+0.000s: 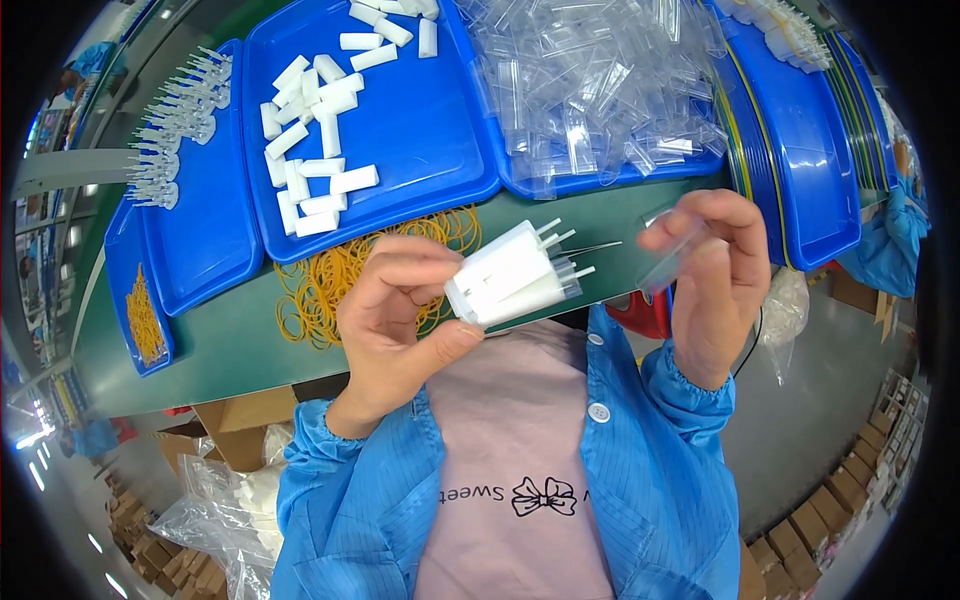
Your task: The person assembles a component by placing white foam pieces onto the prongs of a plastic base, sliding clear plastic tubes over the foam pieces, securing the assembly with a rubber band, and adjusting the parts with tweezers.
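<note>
Pinched in the left hand (395, 320), a bundle of white needle parts (515, 275) faces 3 o'clock toward the clear sleeve (665, 262) gripped by the right hand (715, 290); align axes carefully.

The left hand (395, 320) hides the bundle's (515, 275) near end, the clear sleeve (668, 262) blurs in the right hand (710, 280), and trays (800, 150) are cut off.

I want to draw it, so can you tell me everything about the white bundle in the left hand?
The white bundle is a handful of small white plastic pieces held side by side, with thin needle-like tips sticking out toward the right. It looks smooth and hard. It lies tilted, tips slightly upward, in front of the person's chest, above the green table edge. The left hand grips it with thumb below and fingers on top. The right hand is close but not touching.
</note>
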A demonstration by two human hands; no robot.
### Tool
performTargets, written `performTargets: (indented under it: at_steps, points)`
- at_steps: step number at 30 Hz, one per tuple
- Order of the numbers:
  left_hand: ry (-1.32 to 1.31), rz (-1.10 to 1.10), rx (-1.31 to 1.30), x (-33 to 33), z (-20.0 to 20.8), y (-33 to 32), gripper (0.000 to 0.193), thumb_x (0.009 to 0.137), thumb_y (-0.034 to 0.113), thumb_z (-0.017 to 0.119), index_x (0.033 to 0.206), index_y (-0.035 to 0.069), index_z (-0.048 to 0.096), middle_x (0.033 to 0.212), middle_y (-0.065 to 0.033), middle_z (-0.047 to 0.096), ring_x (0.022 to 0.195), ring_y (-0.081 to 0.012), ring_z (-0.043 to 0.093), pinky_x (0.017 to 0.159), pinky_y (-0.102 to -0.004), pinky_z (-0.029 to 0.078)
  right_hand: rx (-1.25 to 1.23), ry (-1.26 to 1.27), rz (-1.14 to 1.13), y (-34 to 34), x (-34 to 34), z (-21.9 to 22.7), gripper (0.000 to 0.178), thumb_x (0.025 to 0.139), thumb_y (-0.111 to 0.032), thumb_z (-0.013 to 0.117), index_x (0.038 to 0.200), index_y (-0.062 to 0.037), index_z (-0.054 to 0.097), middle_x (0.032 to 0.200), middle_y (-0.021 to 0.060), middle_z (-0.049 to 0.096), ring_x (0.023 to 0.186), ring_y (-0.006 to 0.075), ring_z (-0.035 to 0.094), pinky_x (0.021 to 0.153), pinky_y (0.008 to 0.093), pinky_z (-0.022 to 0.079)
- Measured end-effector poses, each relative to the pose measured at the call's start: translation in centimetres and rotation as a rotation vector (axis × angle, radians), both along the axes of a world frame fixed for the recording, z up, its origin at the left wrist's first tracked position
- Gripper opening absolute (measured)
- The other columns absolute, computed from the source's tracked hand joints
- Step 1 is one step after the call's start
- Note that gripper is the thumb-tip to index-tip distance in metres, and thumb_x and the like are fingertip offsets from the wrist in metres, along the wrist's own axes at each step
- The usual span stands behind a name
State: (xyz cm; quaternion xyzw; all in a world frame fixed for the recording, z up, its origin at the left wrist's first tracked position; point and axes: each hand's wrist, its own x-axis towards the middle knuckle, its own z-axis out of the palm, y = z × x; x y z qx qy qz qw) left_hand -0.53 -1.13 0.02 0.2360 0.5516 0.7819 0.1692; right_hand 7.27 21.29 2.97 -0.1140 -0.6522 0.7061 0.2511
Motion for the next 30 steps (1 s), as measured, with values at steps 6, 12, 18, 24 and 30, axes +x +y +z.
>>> performTargets:
  at_steps: [6,12,18,24,30]
  points:
    - [0.208,0.010,-0.098,0.2,0.1,-0.2,0.040,0.066,0.004,0.077,0.101,-0.002,0.058,0.108,-0.0139,0.049,0.099,-0.0202,0.053,0.086,-0.0302,0.046,-0.218,0.217,0.016,0.1,-0.6,-0.8,0.035,0.084,-0.015,0.063,0.109,-0.0002,0.043,0.098,0.0131,0.058,0.090,0.0191,0.060,0.080,0.0303,0.050]
    - [0.281,0.074,-0.149,0.6,0.1,-0.2,0.039,0.065,0.006,0.079,0.098,-0.001,0.060,0.105,-0.0136,0.052,0.094,-0.0202,0.054,0.080,-0.0291,0.045,-0.219,0.217,0.055,-1.5,-1.3,-0.2,0.030,0.083,-0.011,0.062,0.107,0.0014,0.049,0.102,0.0130,0.056,0.088,0.0189,0.060,0.077,0.0291,0.050]
    - [0.341,0.103,-0.151,0.6,0.2,-0.1,0.042,0.064,0.008,0.079,0.101,-0.002,0.060,0.103,-0.0142,0.053,0.092,-0.0209,0.054,0.079,-0.0296,0.046,-0.210,0.186,0.139,-1.9,-1.1,-0.3,0.028,0.081,-0.005,0.064,0.103,0.0023,0.049,0.099,0.0118,0.054,0.086,0.0197,0.061,0.078,0.0311,0.051]
    - [0.462,0.055,-0.359,0.5,1.8,0.1,0.050,0.067,0.006,0.076,0.113,-0.005,0.058,0.102,-0.0136,0.050,0.091,-0.0216,0.054,0.078,-0.0308,0.047,-0.280,0.199,0.150,-2.6,-1.3,-0.4,0.032,0.076,-0.003,0.068,0.102,0.0026,0.049,0.093,0.0107,0.054,0.083,0.0199,0.062,0.086,0.0366,0.049]
    - [0.532,-0.076,-0.319,0.1,2.6,0.5,0.045,0.070,0.001,0.070,0.113,-0.003,0.059,0.105,-0.0136,0.045,0.092,-0.0226,0.054,0.080,-0.0323,0.048,-0.134,0.220,0.165,-2.0,-1.1,-0.5,0.031,0.074,-0.004,0.071,0.099,0.0024,0.053,0.096,0.0126,0.055,0.086,0.0194,0.060,0.089,0.0362,0.046]
